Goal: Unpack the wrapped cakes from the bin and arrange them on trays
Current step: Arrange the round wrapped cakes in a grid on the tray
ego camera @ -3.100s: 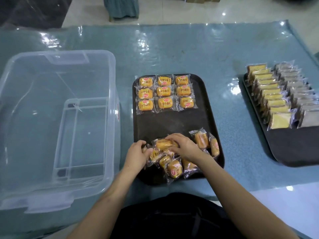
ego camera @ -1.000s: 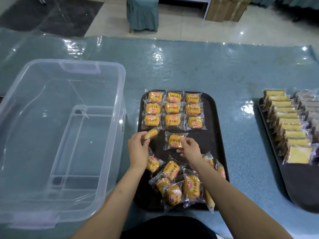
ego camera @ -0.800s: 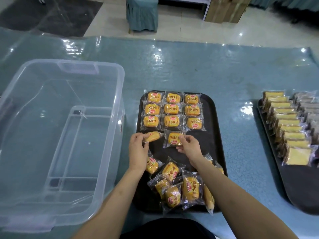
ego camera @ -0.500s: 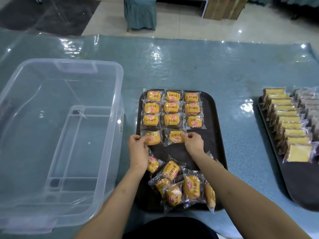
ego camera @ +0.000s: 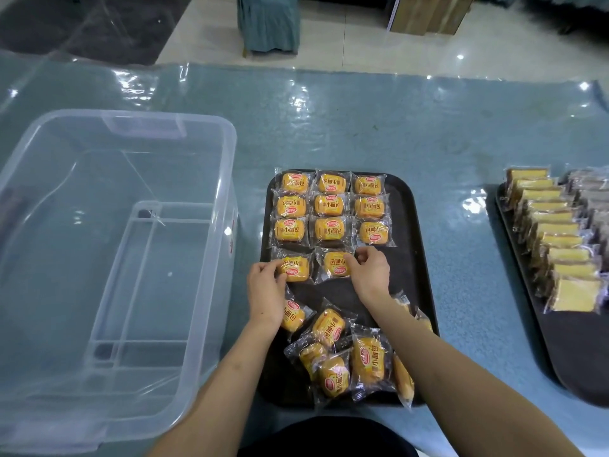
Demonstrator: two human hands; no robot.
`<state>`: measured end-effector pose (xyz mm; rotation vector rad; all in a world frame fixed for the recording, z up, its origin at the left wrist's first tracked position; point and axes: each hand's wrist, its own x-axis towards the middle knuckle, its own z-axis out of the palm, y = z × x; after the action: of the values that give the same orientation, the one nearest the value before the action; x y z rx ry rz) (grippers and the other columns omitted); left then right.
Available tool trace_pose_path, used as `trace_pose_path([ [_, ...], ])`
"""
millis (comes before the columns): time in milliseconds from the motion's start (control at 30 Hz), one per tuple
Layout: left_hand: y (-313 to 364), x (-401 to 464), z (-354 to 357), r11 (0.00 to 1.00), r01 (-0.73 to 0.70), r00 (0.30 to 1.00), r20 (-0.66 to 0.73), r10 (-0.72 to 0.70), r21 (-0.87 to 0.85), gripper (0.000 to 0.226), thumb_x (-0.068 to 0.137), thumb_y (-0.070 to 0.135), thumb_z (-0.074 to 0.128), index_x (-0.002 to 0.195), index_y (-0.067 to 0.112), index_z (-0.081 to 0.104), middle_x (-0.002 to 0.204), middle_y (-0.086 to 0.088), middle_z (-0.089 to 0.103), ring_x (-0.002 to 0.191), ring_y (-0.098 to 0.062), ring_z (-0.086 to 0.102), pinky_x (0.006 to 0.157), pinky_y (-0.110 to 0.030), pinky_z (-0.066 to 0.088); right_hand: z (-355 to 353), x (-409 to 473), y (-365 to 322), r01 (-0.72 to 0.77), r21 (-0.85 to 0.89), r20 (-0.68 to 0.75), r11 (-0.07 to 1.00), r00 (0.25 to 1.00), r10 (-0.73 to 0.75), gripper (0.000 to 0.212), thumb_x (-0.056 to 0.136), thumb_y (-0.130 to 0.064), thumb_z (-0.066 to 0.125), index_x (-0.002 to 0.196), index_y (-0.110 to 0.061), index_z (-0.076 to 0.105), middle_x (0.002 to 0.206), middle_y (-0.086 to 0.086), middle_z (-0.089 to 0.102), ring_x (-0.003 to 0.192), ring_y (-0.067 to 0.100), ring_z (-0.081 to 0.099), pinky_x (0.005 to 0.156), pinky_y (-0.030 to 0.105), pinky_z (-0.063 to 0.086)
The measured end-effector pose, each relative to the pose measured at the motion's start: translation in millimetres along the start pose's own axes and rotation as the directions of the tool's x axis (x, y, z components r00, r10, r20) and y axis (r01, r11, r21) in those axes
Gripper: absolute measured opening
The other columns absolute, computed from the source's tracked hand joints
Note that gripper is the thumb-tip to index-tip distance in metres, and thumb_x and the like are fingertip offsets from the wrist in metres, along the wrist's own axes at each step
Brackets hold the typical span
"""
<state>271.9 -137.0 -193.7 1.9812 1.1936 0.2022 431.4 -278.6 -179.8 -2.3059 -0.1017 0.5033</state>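
While both hands (ego camera: 316, 278) pinch them, two clear-wrapped yellow cakes (ego camera: 334, 263) lie flat.

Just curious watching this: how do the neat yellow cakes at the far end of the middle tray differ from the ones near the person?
The far cakes lie flat in straight rows of three, labels up; the near cakes sit in a loose heap, tilted and overlapping. The far cakes have small gaps between them; the near cakes touch and partly cover one another. Both are the same yellow cakes in clear wrappers on the same dark tray.
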Motion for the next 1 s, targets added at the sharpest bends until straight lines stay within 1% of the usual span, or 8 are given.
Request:
trace_pose_path([
  [167, -2.3, 2.3, 4.2, 1.000, 0.016, 1.000, 0.001, -0.016, 0.012, 0.036, 0.101, 0.021, 0.065, 0.136, 0.025, 0.063, 0.125, 0.003, 0.053, 0.114, -0.018, 0.058, 0.101, -0.039, 0.055, 9.8, -12.7, -8.6, 0.148, -0.009, 0.030, 0.989, 0.989, -0.148, 0.017, 0.100, -0.024, 0.069, 0.115, -0.017, 0.067, 0.107, -0.002, 0.062, 0.094, 0.010, 0.061, 0.084, 0.029, 0.055],
  [333, 1.9, 6.4, 4.1, 0.997, 0.068, 0.997, -0.031, -0.069, -0.026, 0.035, 0.102, 0.019, 0.064, 0.137, 0.021, 0.062, 0.133, -0.003, 0.056, 0.119, -0.021, 0.059, 0.102, -0.036, 0.053, 32.3, -21.2, -16.3, 0.315, -0.121, 0.194, 0.941, 0.938, -0.289, 0.017, 0.100, -0.022, 0.070, 0.115, -0.016, 0.071, 0.111, -0.003, 0.060, 0.095, 0.012, 0.061, 0.092, 0.034, 0.055],
  [433, 0.9, 10.1, 4.5, 0.998, 0.055, 0.997, -0.050, -0.057, -0.031, 0.033, 0.102, 0.017, 0.064, 0.134, 0.020, 0.063, 0.126, -0.003, 0.061, 0.117, -0.022, 0.060, 0.099, -0.037, 0.054, 44.4, -21.2, -23.6, 0.451, -0.260, 0.281, 0.854, 0.881, -0.380, 0.034, 0.099, -0.023, 0.072, 0.131, -0.012, 0.067, 0.124, 0.004, 0.059, 0.112, 0.021, 0.058, 0.102, 0.039, 0.052],
  [533, -0.8, 15.5, 8.3, 0.998, 0.059, 0.996, -0.069, -0.061, -0.031, 0.030, 0.101, 0.016, 0.065, 0.131, 0.021, 0.065, 0.121, -0.001, 0.065, 0.115, -0.020, 0.059, 0.097, -0.039, 0.055, 48.4, -16.1, -33.3, 0.538, -0.462, 0.399, 0.705, 0.836, -0.377, 0.063, 0.096, -0.037, 0.073, 0.151, -0.015, 0.051, 0.141, 0.009, 0.050, 0.133, 0.027, 0.045, 0.114, 0.041, 0.043],
  [633, -3.6, 18.6, 13.8, 0.998, 0.064, 0.995, -0.070, -0.065, -0.024, 0.024, 0.100, 0.017, 0.066, 0.122, 0.027, 0.066, 0.114, 0.004, 0.068, 0.109, -0.017, 0.062, 0.091, -0.037, 0.058, 50.0, -12.8, -39.7, 0.571, -0.550, 0.452, 0.610, 0.817, -0.357, 0.072, 0.094, -0.048, 0.073, 0.154, -0.019, 0.045, 0.145, 0.009, 0.045, 0.136, 0.028, 0.042, 0.113, 0.043, 0.045],
  [733, -5.5, 20.1, 16.3, 0.997, 0.083, 0.995, -0.062, -0.083, -0.010, 0.015, 0.100, 0.021, 0.065, 0.107, 0.035, 0.065, 0.100, 0.010, 0.067, 0.095, -0.012, 0.063, 0.079, -0.035, 0.061, 50.0, -8.3, -39.6, 0.598, -0.572, 0.484, 0.562, 0.799, -0.358, 0.068, 0.093, -0.052, 0.072, 0.149, -0.020, 0.051, 0.142, 0.007, 0.044, 0.134, 0.027, 0.041, 0.111, 0.043, 0.045],
  [800, -7.9, 21.4, 17.0, 0.995, 0.100, 0.993, -0.072, -0.098, 0.029, 0.012, 0.100, 0.026, 0.065, 0.104, 0.037, 0.066, 0.095, 0.013, 0.066, 0.090, -0.011, 0.064, 0.074, -0.036, 0.062, 50.2, -6.3, -37.1, 0.622, -0.572, 0.498, 0.535, 0.781, -0.377, 0.066, 0.092, -0.055, 0.071, 0.146, -0.022, 0.054, 0.138, 0.005, 0.045, 0.131, 0.026, 0.041, 0.110, 0.043, 0.045],
  [1000, -1.4, 18.1, 10.7, 0.992, 0.061, 0.987, -0.157, -0.043, 0.112, 0.020, 0.102, 0.020, 0.062, 0.117, 0.028, 0.073, 0.107, 0.009, 0.072, 0.101, -0.015, 0.061, 0.085, -0.034, 0.056, 56.4, -9.5, -36.4, 0.666, -0.544, 0.439, 0.510, 0.744, -0.503, 0.056, 0.093, -0.052, 0.072, 0.139, -0.023, 0.060, 0.131, 0.003, 0.047, 0.125, 0.024, 0.045, 0.102, 0.040, 0.046],
])
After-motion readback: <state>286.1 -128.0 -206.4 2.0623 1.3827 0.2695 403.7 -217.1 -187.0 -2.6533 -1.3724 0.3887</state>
